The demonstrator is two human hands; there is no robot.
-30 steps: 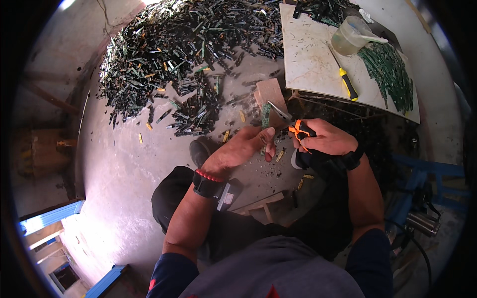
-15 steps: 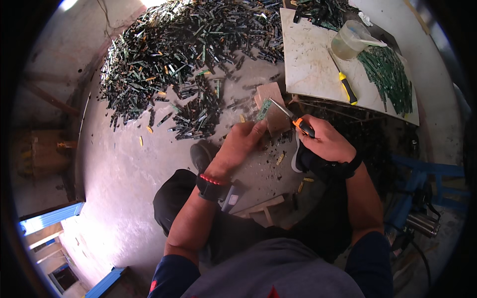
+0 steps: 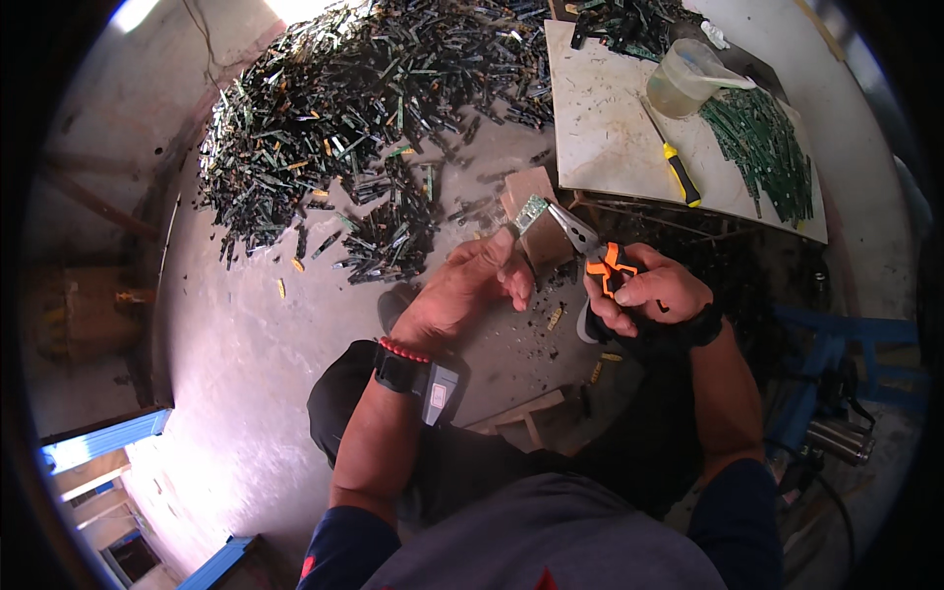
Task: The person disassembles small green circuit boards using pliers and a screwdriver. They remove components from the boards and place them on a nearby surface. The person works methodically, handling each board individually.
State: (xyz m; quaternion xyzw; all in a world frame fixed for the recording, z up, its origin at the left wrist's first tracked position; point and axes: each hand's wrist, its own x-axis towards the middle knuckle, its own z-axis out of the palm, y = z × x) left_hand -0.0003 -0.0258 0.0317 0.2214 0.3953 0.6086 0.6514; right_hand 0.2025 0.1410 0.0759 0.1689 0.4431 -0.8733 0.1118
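Observation:
My left hand (image 3: 477, 278) pinches the lower end of a small green circuit board (image 3: 532, 213) between thumb and finger, its other fingers loosely curled. In my right hand (image 3: 657, 288) is a pair of long-nose pliers (image 3: 578, 229) with orange and black handles, and the fingers are wrapped round them. The handles are spread apart, and the nose tips lie at the board's right edge. Whether the jaws grip the board I cannot tell. Behind the board and the pliers stands a brown block (image 3: 544, 243), partly hidden by them.
A large heap of narrow dark and green boards (image 3: 354, 128) covers the floor ahead. At the right, a white tabletop (image 3: 600, 118) bears a yellow-black screwdriver (image 3: 680, 175), a clear plastic jug (image 3: 680, 84) and a pile of green strips (image 3: 762, 147). Small yellow pieces (image 3: 556, 317) lie between my feet.
The pliers' handles have spread, and my right hand has shifted slightly right and down. My left hand has turned, showing more of its palm, with the green board still in its fingers.

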